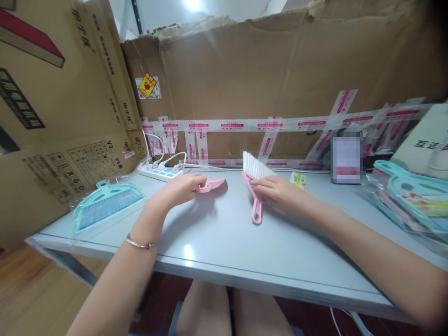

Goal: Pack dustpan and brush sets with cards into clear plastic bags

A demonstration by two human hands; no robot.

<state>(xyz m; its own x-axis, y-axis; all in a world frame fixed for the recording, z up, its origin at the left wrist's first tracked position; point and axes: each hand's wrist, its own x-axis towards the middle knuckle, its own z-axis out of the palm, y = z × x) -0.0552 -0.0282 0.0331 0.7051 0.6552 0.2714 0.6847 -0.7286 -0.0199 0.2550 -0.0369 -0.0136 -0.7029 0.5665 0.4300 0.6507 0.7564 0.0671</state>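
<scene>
My bare left forearm (121,273) comes in closest, a thin, shiny metal bangle (140,243) round its wrist. My right hand (275,190) is half curled, its fingers gripping a pink brush (251,189) above the middle of the desk (217,247); the smooth plastic handle ends in a looped hole toward me, and stiff white bristles fan out on the far side. My left hand (188,185) is closed on the end of a pink plastic piece (214,185), slim and tapering, seen nearly edge-on, just apart from the brush. Beyond the brush lies a small yellow-green label (298,180). Farther left, a scalloped turquoise dustpan set (105,207) with bluish bristles sits in crinkly clear film, near a white power strip (161,172). On the right are a dark-framed upright device (347,158) and a glossy stack of wrapped dustpans (416,196). Behind stands a creased cardboard wall (227,70) with a ragged top, banded with printed tape (245,125).
</scene>
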